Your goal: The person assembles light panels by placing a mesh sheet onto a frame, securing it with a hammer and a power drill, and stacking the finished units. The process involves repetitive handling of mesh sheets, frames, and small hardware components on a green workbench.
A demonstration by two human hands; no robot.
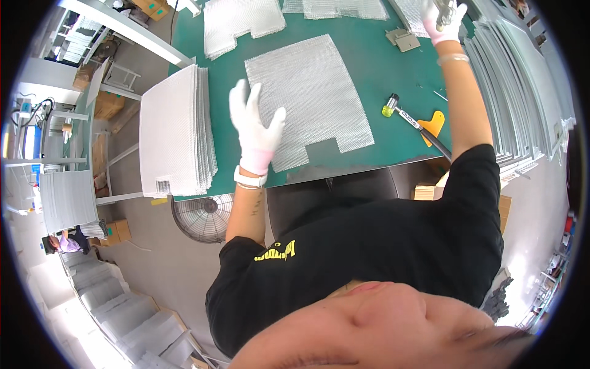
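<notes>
The silver-grey, four-sided mesh sheet, notched near you, lay flat on the green counter; your white-gloved left grip was spread apart, your white-gloved right grip clamped on small silvery hardware.

Your green desk carries a notched grey mesh sheet lying flat in front of you, its cut-out facing your near edge. Farther back on it you have a mesh stack to the left, more mesh sheets along the far side, and small grey plates toward the right. Nearer you on the right lie a hammer with a black-and-yellow head, an orange scraper against its handle, and a thin pale rod.
</notes>
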